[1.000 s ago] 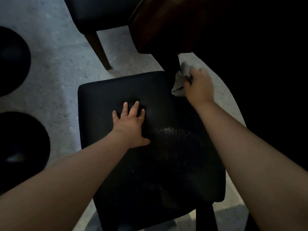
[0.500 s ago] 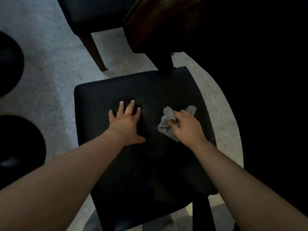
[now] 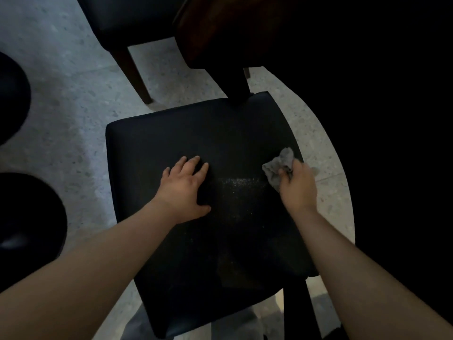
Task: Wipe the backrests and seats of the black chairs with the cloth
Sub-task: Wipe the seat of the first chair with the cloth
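A black padded chair seat fills the middle of the view, seen from above, with a patch of pale specks near its centre. My left hand lies flat on the seat with fingers spread. My right hand grips a crumpled grey cloth and holds it on the seat near the right edge. The chair's backrest is not visible.
A dark brown wooden table corner overhangs the seat's far edge, with its black leg meeting the seat. A second black chair stands beyond on brown legs. Round black shapes sit at left on the speckled grey floor.
My right hand carried the cloth from the seat's far right corner to the middle, then out to the right edge. My left hand stayed flat on the seat.
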{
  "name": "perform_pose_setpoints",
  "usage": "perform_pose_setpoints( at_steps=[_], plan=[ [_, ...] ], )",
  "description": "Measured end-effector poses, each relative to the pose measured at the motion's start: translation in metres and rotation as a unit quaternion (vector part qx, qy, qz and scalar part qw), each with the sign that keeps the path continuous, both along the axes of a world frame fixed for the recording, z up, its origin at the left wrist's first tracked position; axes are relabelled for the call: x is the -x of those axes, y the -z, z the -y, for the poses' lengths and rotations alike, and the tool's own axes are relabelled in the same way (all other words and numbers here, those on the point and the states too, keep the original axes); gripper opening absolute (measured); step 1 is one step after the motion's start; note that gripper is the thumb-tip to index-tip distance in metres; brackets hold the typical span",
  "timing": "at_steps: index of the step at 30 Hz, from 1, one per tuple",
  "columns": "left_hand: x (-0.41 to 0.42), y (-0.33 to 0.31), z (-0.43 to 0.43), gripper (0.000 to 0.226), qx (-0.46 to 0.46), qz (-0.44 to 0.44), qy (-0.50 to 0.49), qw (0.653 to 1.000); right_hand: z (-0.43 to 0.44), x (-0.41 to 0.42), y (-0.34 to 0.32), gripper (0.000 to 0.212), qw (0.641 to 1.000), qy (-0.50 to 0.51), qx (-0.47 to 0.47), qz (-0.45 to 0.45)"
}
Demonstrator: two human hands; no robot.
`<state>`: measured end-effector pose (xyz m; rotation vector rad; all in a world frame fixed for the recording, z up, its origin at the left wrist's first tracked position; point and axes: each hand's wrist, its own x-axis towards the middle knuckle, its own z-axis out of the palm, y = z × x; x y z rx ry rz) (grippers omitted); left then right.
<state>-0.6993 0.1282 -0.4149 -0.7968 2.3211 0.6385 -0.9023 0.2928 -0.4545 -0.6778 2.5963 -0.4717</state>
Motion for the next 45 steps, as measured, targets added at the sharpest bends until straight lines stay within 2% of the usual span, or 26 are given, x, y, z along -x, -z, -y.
perform_pose_setpoints(
  at_steps=[4,5,9,11,14,19,23,25,27,29,33,38,42,43,45],
  plan=[
    [0.005,0.002,-0.001,0.11,-0.001,0.02,0.002,1.0,-0.02,-0.035,-0.016,0.02,0.995,-0.048,-0.032,0.076],
    [0.008,0.002,0.0,0.11,-0.003,0.023,0.003,1.0,-0.022,-0.037,-0.02,0.02,0.996,-0.048,-0.028,0.071],
    [0.006,0.003,0.005,0.113,-0.013,0.036,0.02,0.999,-0.016,-0.01,-0.027,0.018,0.998,0.012,0.035,-0.053],
    [0.005,0.005,0.006,0.115,-0.016,0.038,0.024,0.999,-0.009,0.015,-0.02,0.02,0.996,0.03,0.026,-0.074],
    [0.006,0.006,0.007,0.115,-0.024,0.04,0.029,0.999,0.0,0.026,-0.004,0.024,0.999,0.026,-0.025,-0.029],
    [0.007,0.004,0.011,0.114,-0.044,0.044,0.027,0.998,-0.011,-0.024,-0.009,0.024,1.0,-0.014,-0.014,0.01],
    [0.008,0.002,0.012,0.113,-0.051,0.045,0.028,0.997,-0.029,-0.044,-0.022,0.022,0.991,-0.07,-0.026,0.109],
    [0.009,0.001,0.014,0.113,-0.056,0.045,0.028,0.997,-0.031,-0.034,-0.025,0.017,0.997,-0.038,-0.001,0.061],
    [0.008,0.002,0.014,0.114,-0.058,0.045,0.032,0.997,-0.03,-0.011,-0.021,0.018,0.999,0.047,0.014,-0.01],
    [0.007,0.004,0.014,0.114,-0.055,0.044,0.037,0.997,-0.029,0.012,-0.013,0.021,0.993,0.111,-0.014,-0.037],
    [0.007,0.005,0.013,0.115,-0.052,0.051,0.043,0.996,-0.028,0.018,0.002,0.026,0.988,0.139,-0.063,0.021],
    [0.008,0.004,0.013,0.115,-0.049,0.055,0.045,0.996,-0.039,-0.02,-0.007,0.025,0.994,0.095,-0.043,0.043],
    [0.009,0.002,0.012,0.115,-0.049,0.063,0.042,0.996,-0.044,-0.037,-0.02,0.031,0.987,0.061,-0.034,0.145],
    [0.01,0.001,0.012,0.115,-0.05,0.065,0.042,0.996,-0.042,-0.036,-0.022,0.03,0.987,0.061,-0.014,0.15],
    [0.011,0.0,0.014,0.114,-0.057,0.069,0.041,0.995,-0.036,-0.025,-0.025,0.023,0.992,0.073,0.035,0.094]
  ],
)
